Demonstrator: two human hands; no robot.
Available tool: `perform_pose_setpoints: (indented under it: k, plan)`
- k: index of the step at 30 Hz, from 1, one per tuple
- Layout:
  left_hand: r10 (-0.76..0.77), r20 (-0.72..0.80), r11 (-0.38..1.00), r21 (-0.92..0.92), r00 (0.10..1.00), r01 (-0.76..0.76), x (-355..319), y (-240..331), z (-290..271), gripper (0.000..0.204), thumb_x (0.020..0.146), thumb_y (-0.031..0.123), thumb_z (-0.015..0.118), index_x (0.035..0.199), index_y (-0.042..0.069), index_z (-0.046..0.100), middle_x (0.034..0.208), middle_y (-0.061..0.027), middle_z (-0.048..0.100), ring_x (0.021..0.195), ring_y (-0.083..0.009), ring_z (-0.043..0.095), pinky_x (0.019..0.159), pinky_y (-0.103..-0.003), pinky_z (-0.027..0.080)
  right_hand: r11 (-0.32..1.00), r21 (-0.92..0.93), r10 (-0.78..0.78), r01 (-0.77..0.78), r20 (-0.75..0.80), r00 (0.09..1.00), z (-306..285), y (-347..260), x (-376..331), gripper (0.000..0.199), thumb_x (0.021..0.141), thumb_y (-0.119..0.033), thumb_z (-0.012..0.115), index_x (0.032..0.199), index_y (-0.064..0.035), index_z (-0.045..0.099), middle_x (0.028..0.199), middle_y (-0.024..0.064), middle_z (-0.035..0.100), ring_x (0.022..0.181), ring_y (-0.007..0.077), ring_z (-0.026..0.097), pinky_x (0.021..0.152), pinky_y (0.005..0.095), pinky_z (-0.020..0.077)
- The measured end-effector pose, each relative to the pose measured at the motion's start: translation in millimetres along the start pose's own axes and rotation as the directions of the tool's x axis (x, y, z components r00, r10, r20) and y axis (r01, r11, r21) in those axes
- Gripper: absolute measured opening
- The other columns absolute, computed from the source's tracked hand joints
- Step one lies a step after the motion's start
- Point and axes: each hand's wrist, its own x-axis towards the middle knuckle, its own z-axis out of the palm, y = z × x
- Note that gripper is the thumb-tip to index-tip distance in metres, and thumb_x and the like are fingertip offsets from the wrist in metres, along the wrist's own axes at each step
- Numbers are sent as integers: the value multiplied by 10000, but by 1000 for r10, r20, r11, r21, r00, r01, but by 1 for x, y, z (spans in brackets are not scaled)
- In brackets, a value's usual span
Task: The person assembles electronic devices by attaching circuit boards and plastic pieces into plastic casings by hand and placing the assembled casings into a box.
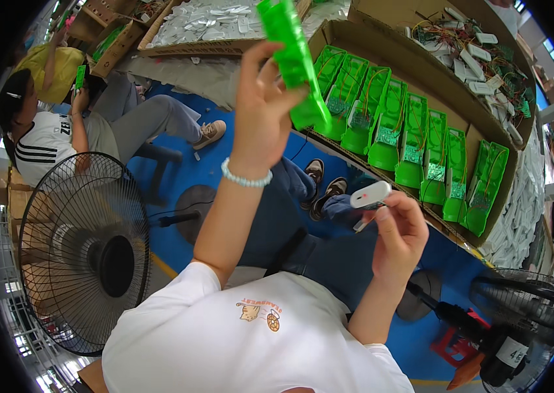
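Raised over the near edge of a cardboard tray, my left hand (pixel 262 108) grips a long bright green plastic casing (pixel 290 56), held tilted; it is slightly blurred. Lower and to the right, my right hand (pixel 402 236) pinches a small white oval plastic piece (pixel 370 194) between thumb and fingers. A narrow pale part hangs under that piece, too small to name. Several green casings (pixel 388 124) stand in a row in the tray (pixel 496 203), with circuit boards and thin orange wires inside. The two held things are well apart.
Behind the row, a box holds white modules (pixel 473 62) with tangled wires. White plastic parts (pixel 208 23) fill another box at the far left. A standing fan (pixel 87 255) is at left, another fan (pixel 519 301) at right. A co-worker (pixel 48 131) sits at the left holding a green piece.
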Motion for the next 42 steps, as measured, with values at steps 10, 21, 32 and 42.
perform_pose_setpoints:
  k: [10,21,32,42]
  plan:
    - [-70,89,996,70,994,64,-82,-8,25,655,724,-107,684,1334,-49,454,1404,-107,299,1313,-201,322,1077,-344,272,986,104,-131,129,22,991,20,18,11,146,903,26,539,1048,36,524,1317,177,440,1064,243,575,870,391,524]
    - [-250,155,908,-304,956,287,-77,32,-6,530,974,347,458,1389,35,352,1044,-246,567,897,-342,642,601,-449,596,977,199,70,-75,29,997,-2,-11,17,153,861,63,582,1010,69,547,1054,117,573,819,113,545,683,209,437]
    - [-488,376,841,-41,788,540,-89,16,3,505,951,123,450,1369,-125,313,1201,-305,538,782,-330,668,536,-338,550,980,57,-179,189,-147,973,-1,-25,17,163,896,30,557,1058,53,557,1188,209,547,901,244,630,761,366,549]
    - [-381,223,825,-355,897,439,-79,1,12,589,937,89,375,1494,86,181,1344,-350,404,1128,-435,551,944,-486,475,996,66,-58,57,17,998,17,-20,8,178,875,63,582,1047,105,597,854,135,635,638,161,594,542,255,473]
